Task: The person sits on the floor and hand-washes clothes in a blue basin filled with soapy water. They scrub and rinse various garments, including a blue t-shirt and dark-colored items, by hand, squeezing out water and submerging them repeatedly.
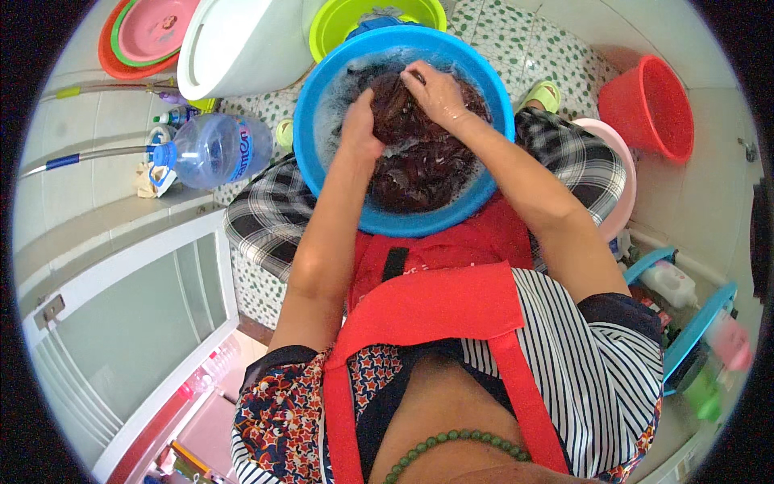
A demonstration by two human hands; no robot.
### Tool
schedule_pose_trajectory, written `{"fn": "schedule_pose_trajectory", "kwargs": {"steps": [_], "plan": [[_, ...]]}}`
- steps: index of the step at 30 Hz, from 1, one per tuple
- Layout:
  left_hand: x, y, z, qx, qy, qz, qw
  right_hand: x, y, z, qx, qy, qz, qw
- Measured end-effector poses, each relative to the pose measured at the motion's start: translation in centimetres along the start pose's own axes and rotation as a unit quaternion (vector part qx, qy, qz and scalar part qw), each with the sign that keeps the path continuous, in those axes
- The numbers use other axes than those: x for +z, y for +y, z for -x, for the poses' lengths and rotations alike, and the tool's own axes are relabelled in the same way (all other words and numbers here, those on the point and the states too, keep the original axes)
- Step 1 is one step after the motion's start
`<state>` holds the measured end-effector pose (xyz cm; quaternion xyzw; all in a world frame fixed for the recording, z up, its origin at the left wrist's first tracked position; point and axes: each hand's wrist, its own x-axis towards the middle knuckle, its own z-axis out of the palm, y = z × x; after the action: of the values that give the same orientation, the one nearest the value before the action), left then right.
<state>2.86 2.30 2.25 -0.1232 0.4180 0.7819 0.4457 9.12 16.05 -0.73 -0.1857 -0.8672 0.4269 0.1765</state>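
Note:
Dark brown, wet cloth lies bunched in soapy water inside a large round blue basin. My left hand grips the cloth at its left side, thumb pointing up, the other fingers mostly hidden behind the hand. At the upper part of the bundle, my right hand is closed on a raised fold, fingers bent and wet with suds. Between the two hands the cloth is lifted a little above the water. White foam floats along the basin's left side.
Beyond the basin stands a lime green tub holding blue cloth. A red bucket and a pink basin are to the right. To the left are a clear water jug, a white bin and a glass-panelled door.

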Motion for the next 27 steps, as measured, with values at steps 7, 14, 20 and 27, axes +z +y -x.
{"fn": "schedule_pose_trajectory", "kwargs": {"steps": [7, 14, 20, 27], "plan": [[3.0, 6.9, 2.9, 0.129, -0.055, 0.005, 0.99, -5.3, -8.4, -3.5, -0.082, 0.006, -0.409, 0.909], [-0.4, 5.9, 1.1, 0.111, -0.012, -0.036, 0.993, -6.3, -5.9, -2.4, -0.136, -0.024, -0.266, 0.954], [-5.4, -1.0, -3.2, 0.126, 0.129, -0.769, 0.614, -1.2, 6.2, 2.4, -0.127, -0.099, 0.019, 0.987], [-5.5, -6.6, -4.7, 0.0, 0.024, -0.893, 0.45, 1.4, 5.7, 5.0, -0.022, -0.214, 0.299, 0.93]]}}
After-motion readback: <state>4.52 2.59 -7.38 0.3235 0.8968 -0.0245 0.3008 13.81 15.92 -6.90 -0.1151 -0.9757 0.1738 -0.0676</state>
